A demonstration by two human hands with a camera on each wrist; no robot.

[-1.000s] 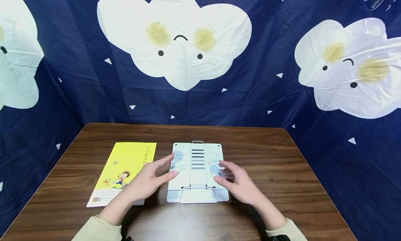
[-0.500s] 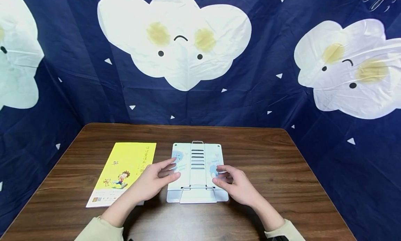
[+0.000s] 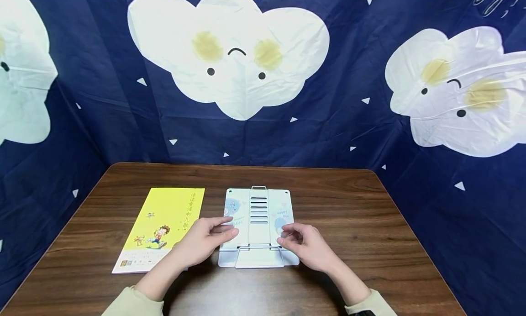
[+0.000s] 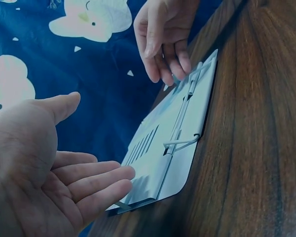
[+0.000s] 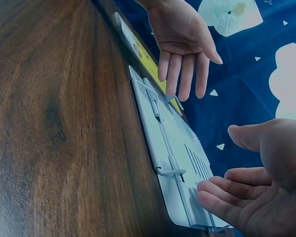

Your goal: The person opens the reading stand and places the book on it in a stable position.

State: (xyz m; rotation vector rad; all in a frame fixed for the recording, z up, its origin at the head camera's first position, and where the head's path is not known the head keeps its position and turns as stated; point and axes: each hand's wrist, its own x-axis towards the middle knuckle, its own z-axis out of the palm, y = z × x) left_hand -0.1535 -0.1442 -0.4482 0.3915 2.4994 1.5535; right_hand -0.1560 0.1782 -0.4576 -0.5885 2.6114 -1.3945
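Observation:
A white metal book stand [image 3: 260, 234] lies folded flat on the table, with slots down its middle, pale blue prints and a wire bracket at its near edge. My left hand [image 3: 204, 239] is at its left side, fingers relaxed and thumb apart from them. At the right side is my right hand [image 3: 309, 245], its fingers loosely bent. In the left wrist view the left hand [image 4: 64, 168] has nothing in its palm, and its fingertips are close to the stand's edge. The right hand [image 5: 251, 182] likewise holds nothing; whether its fingertips touch the stand I cannot tell.
A yellow children's book [image 3: 164, 220] lies on the table left of the stand, partly behind my left forearm. The brown wooden table [image 3: 349, 206] ends at a dark blue curtain [image 3: 328, 142] with white clouds.
Both hands have shifted slightly toward the near edge along the stand's sides. The right fingers look a little more bent. The stand and book stay in place.

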